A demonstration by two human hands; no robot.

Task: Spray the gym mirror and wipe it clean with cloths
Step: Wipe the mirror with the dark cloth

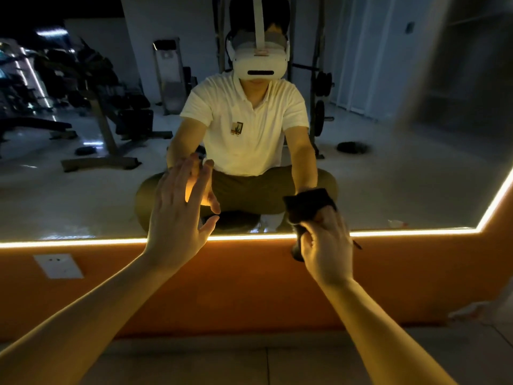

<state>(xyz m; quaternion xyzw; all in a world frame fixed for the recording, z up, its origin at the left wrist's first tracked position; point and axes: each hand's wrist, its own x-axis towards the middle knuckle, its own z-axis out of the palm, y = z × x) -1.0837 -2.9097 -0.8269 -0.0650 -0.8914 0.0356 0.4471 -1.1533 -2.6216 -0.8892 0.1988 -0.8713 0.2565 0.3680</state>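
Head view: wiping looks to be under way. The right hand grips a dark cloth against the mirror, just above the light strip. The left hand is flat with fingers spread, holding nothing, also above the strip; whether it touches the glass is unclear. No spray bottle shows. The glass looks streaky just above the strip at left and smeared far above it at right, so I judge much is left.

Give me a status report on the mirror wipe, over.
Left hand open, fingers spread at the mirror. Right hand grips cloth, low on the mirror. Nothing in the way.
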